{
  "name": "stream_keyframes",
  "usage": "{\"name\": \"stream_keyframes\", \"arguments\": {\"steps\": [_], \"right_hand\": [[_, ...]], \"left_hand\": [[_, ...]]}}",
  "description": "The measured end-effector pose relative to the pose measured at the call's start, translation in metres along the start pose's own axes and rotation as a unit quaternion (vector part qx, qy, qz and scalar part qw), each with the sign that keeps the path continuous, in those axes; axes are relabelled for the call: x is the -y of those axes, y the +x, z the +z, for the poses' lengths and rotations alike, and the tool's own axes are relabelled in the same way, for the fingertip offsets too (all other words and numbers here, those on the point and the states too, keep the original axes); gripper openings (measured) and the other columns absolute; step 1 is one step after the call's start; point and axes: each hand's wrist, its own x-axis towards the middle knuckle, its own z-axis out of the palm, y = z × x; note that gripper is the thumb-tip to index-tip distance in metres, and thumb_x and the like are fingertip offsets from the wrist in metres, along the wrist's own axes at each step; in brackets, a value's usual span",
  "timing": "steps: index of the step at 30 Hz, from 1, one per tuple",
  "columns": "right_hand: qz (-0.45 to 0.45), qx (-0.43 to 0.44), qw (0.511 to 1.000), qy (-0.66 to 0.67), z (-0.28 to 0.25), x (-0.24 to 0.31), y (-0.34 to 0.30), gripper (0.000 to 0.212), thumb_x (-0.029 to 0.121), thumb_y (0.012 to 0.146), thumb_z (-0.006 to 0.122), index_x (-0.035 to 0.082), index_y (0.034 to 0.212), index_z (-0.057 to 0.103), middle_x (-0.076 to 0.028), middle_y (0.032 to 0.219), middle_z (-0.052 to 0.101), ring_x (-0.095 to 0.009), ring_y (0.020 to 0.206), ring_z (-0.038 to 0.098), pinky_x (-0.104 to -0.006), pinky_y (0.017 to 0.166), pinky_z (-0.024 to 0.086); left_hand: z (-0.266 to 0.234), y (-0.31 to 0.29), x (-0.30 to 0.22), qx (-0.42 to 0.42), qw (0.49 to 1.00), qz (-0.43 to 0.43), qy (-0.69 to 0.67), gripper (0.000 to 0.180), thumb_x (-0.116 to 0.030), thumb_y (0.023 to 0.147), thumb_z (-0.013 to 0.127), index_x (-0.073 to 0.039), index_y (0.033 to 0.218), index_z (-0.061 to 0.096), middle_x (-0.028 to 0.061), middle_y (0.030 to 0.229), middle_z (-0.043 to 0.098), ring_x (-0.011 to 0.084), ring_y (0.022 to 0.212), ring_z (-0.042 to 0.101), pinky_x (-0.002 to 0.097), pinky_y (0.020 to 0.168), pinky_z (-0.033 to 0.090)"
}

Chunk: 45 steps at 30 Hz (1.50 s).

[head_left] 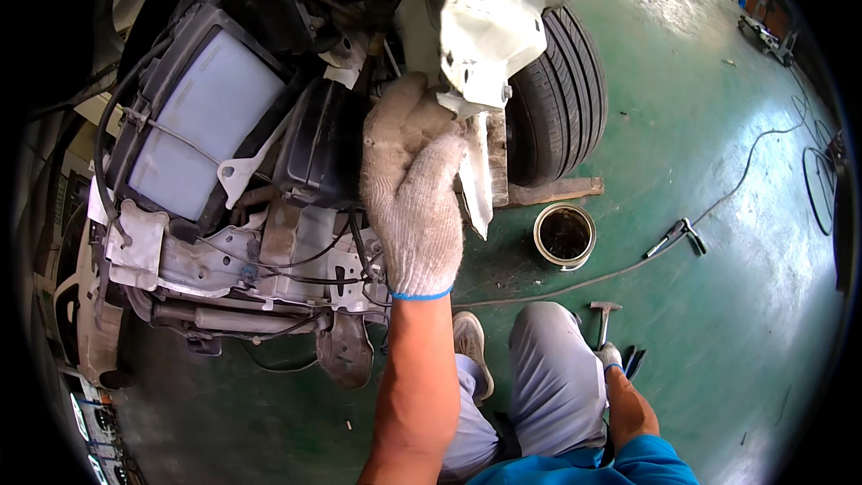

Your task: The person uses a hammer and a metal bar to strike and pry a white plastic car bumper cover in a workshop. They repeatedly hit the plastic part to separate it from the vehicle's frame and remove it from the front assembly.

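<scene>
My left hand (pixel 413 189), in a dirty off-white knit glove with a blue cuff, reaches up to the torn lower end of a white car body panel (pixel 494 27). Its fingers and thumb close around the panel's bent edge; the fingertips are partly hidden. A jagged white metal strip (pixel 478 180) hangs beside the thumb. Low by my right knee, my gloved right hand (pixel 612 358) is closed on the handle of a hammer (pixel 604 309), head upward. My knee partly covers that hand.
Left of the panel is the exposed front of a car with a radiator (pixel 206 121), black box (pixel 314 144) and cables. A tire (pixel 561 94) stands right, near a wooden block (pixel 557 190). An open can (pixel 564 236), a T-shaped tool (pixel 678 238) and a hose (pixel 750 171) lie on the green floor.
</scene>
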Motion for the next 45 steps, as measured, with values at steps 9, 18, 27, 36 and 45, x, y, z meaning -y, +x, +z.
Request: {"name": "stream_keyframes", "arguments": {"steps": [9,18,27,36,45], "right_hand": [[0.02,-0.007,1.0,0.006,-0.005,0.011,-0.011,0.051,0.033,0.072,0.077,-0.001,0.109,0.068,-0.027,0.108,0.073,-0.042,0.104,0.071,-0.0465,0.091,0.056],[0.039,-0.011,0.999,-0.002,-0.003,0.003,-0.002,0.055,0.035,0.074,0.078,0.0,0.114,0.067,-0.028,0.112,0.072,-0.042,0.109,0.071,-0.0468,0.094,0.056],[0.03,-0.006,0.999,-0.02,0.001,-0.016,0.019,0.07,0.052,0.069,0.082,0.001,0.115,0.067,-0.028,0.114,0.072,-0.042,0.109,0.07,-0.0484,0.094,0.056],[-0.019,-0.042,0.999,-0.013,0.013,-0.054,0.049,0.047,0.047,0.079,0.075,0.006,0.102,0.073,-0.024,0.103,0.075,-0.043,0.102,0.071,-0.0505,0.089,0.056],[-0.032,0.004,0.998,-0.059,-0.007,-0.023,-0.013,0.035,0.041,0.083,0.072,0.006,0.09,0.074,-0.021,0.093,0.075,-0.038,0.09,0.072,-0.0486,0.079,0.056]], "left_hand": [[0.012,0.006,-0.012,0.05,0.998,-0.02,0.032,0.063,0.002,0.084,0.053,0.014,0.144,0.041,0.0226,0.124,0.066,0.0255,0.112,0.065,0.0354,0.1,0.049],[0.013,0.002,-0.003,0.015,0.999,-0.006,0.031,0.064,0.001,0.082,0.053,0.016,0.144,0.042,0.0233,0.125,0.067,0.0269,0.115,0.066,0.0375,0.107,0.047],[0.004,0.007,0.005,0.044,0.998,0.02,0.041,0.039,-0.002,0.093,0.056,0.005,0.131,0.055,0.0085,0.11,0.067,0.0111,0.097,0.061,0.0246,0.087,0.051],[0.013,-0.002,0.001,-0.024,0.999,-0.024,-0.033,0.033,-0.001,0.097,0.062,0.0,0.13,0.06,0.0014,0.1,0.067,0.0045,0.081,0.057,0.0206,0.07,0.049],[-0.009,-0.01,-0.005,-0.072,0.997,-0.021,-0.014,0.041,0.002,0.094,0.062,0.001,0.135,0.058,0.0086,0.11,0.071,0.0117,0.095,0.067,0.0259,0.083,0.057]]}}
